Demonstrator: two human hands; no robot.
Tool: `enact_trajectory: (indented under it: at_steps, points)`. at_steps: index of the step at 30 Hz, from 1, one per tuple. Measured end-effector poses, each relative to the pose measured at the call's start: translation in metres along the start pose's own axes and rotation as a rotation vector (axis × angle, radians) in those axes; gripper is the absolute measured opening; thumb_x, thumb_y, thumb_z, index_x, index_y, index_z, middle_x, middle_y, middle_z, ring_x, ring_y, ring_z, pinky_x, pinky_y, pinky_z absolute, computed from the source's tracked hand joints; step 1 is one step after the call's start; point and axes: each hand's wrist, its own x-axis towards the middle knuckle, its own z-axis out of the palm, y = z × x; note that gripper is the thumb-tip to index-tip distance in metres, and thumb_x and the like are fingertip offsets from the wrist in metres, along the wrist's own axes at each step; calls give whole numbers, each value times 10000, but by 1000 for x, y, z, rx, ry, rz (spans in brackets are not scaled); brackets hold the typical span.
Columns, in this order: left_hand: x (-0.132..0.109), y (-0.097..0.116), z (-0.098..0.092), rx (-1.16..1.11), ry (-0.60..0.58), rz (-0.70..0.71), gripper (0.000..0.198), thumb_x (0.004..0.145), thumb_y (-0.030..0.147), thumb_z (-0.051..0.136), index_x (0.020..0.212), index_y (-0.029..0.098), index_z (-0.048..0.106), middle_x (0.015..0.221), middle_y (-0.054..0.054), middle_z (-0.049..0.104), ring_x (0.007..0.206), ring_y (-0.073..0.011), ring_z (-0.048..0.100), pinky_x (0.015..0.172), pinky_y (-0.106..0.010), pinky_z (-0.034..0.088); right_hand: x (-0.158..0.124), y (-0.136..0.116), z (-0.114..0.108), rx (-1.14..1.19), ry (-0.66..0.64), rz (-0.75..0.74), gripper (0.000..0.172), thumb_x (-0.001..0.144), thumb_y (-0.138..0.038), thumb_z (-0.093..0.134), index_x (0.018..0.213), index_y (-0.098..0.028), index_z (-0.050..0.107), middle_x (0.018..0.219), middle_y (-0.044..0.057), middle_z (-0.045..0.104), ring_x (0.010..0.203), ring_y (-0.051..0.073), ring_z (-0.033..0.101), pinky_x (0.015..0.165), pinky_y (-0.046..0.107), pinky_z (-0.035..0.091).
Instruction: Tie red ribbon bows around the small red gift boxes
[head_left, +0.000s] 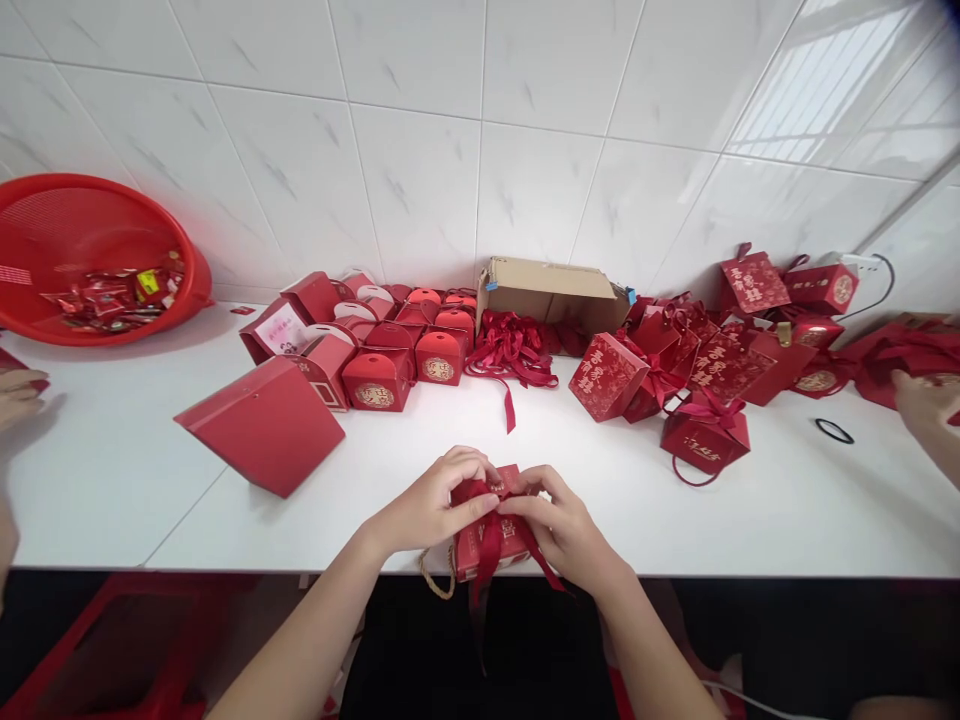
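A small red gift box point(491, 548) sits at the near edge of the white table point(112, 470), with a dark red ribbon point(491, 540) across its top and tails hanging over the edge. My left hand point(435, 500) pinches the ribbon at the box's top left. My right hand point(559, 525) pinches the ribbon at the top right. A rope handle point(435, 580) dangles from the box's left side.
Open red boxes point(375, 350) cluster at the back middle, a loose ribbon pile point(510, 350) lies by a cardboard box point(551, 290), tied boxes point(705, 430) fill the right. A red basin point(90, 260) stands far left. Other people's hands point(19, 395) point(930, 410) reach in at both edges.
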Motion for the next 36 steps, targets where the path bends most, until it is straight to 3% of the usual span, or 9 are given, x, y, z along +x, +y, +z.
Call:
enact_trajectory:
  at_steps: [5,10,16,28,36]
  points:
    - [-1,0,14,-66,154,-87,247,849,320,548,650,190,480,939,-34,640,942,-175,569,868,-307,445,-2,0,-2,-2,81,142,303,888,-139,499,1164,-259,537,1048,75,546,971,192,545,829,350,507]
    - [-1,-4,25,-92,235,-154,184,827,324,573,709,186,543,912,-28,634,859,-165,584,804,-295,455,-3,4,-4,-33,58,288,206,875,-260,552,1072,-212,590,846,46,569,728,155,547,627,287,486]
    - [-1,-8,26,-159,246,-148,103,791,266,612,755,182,564,935,-38,626,910,-175,588,845,-313,457,0,3,-3,21,99,363,90,848,-269,578,815,-190,605,723,14,575,621,126,518,548,247,427]
    - [-3,-12,30,-167,263,-163,66,734,212,655,794,195,677,1017,-68,629,1050,-216,576,938,-336,438,-2,6,-1,194,114,496,106,871,-269,513,811,-194,558,761,21,607,691,146,567,641,268,469]
    - [-6,-18,32,-221,254,-183,56,714,209,682,765,190,671,1011,-73,630,1102,-226,552,931,-331,447,-5,11,-8,203,114,549,161,886,-319,490,793,-194,532,725,15,568,626,131,536,533,233,445]
